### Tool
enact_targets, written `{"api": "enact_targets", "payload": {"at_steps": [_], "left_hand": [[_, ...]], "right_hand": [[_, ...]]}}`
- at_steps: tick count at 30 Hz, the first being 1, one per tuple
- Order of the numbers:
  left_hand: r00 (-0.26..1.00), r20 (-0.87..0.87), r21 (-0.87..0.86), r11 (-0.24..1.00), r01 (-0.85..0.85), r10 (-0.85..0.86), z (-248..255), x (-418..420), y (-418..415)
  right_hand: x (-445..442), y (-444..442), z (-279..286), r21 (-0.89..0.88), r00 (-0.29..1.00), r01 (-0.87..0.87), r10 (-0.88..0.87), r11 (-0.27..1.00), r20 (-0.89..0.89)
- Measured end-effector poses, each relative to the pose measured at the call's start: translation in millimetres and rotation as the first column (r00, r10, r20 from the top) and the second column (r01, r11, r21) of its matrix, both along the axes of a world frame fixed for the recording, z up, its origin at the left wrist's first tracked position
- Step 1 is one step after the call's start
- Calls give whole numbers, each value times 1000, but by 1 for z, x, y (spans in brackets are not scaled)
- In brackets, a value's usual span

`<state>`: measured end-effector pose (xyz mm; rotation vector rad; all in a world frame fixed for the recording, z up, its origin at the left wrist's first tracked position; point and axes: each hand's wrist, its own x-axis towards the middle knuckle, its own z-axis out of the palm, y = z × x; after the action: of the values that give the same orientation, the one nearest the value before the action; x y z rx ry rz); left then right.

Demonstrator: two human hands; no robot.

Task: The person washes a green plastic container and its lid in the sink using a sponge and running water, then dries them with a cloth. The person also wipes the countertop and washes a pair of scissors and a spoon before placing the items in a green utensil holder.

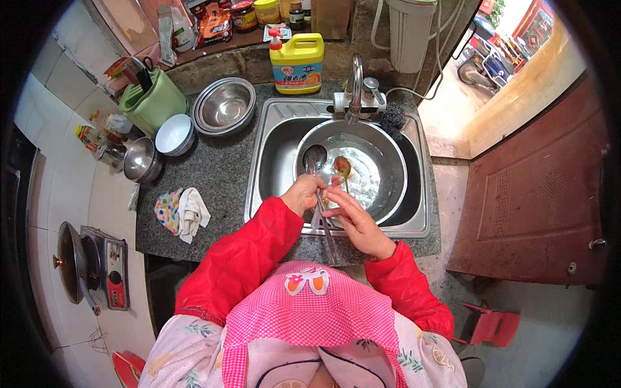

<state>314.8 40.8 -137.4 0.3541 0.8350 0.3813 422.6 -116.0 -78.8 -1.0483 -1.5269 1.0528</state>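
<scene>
My left hand (305, 192) is closed around a bundle of metal utensils above the front of a steel basin (399, 182). At the bundle's far end is a round ladle bowl (316, 156); long metal handles (330, 241) stick out toward my apron. With its fingers spread, my right hand (356, 220) is close against the bundle's right side; whether it touches the handles is unclear. A golden-brown ladle or spoon (342, 166) lies within the basin, its handle running toward my hands. Clear water (371, 167) is in the basin, which sits inside a steel sink (277, 165).
A faucet (356, 87) arches over the basin, with a dark scouring pad (393, 119) beside it. Behind the sink stands a yellow detergent jug (297, 65). Nested steel bowls (225, 104), a white bowl (173, 135) and cloths (191, 213) occupy the left counter.
</scene>
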Motion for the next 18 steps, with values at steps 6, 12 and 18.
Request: {"api": "enact_targets", "payload": {"at_steps": [6,12,18], "left_hand": [[915,403,-51,998,39,-16,-7,-19,0],[962,272,87,996,-25,1,-4,-15,-11],[979,50,299,932,-203,197,10,-8,-32]], "right_hand": [[10,-5,11,-348,867,-247,46,904,-496],[8,-8,-3,-392,664,-210,-164,896,-730],[-21,4,-11,-460,604,-38,-346,887,-718]]}}
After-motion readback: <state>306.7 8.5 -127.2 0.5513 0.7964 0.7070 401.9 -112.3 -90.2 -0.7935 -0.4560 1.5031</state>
